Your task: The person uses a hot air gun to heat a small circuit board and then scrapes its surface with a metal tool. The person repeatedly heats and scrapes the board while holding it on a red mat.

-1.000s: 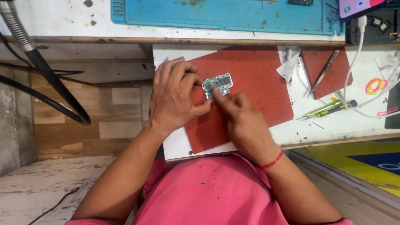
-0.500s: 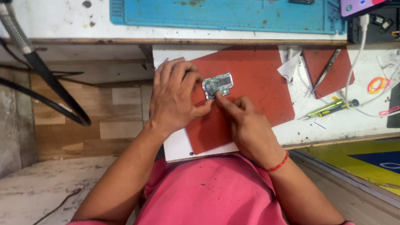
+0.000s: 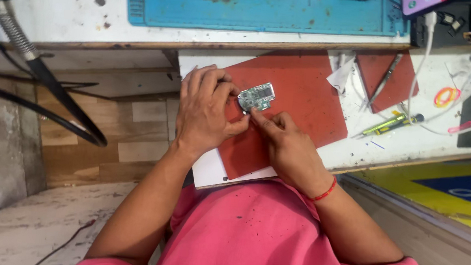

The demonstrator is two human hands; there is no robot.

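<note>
the small circuit board lies on the red mat, toward the mat's nine o'clock edge, pinned between both hands. the left hand curls over it from nine o'clock, its fingers pressed together and pinching the board's left end. the right hand comes up from five o'clock, forefinger and thumb closed to a point on the board's lower edge; whether something tiny sits between those tips i cannot tell.

judging from this, the work on the board looks to be in the middle: the board is bare, out of any housing, and no casing lies beside it, so reassembly seems undone.

the board is a flat greenish rectangle crowded with shiny metal shields. the mat is matte and rubbery, lying on a white sheet. at three o'clock from the board lie a yellow-green screwdriver, slim metal tweezers on a second red piece, and white cables. at twelve o'clock is a scuffed blue work mat.
</note>
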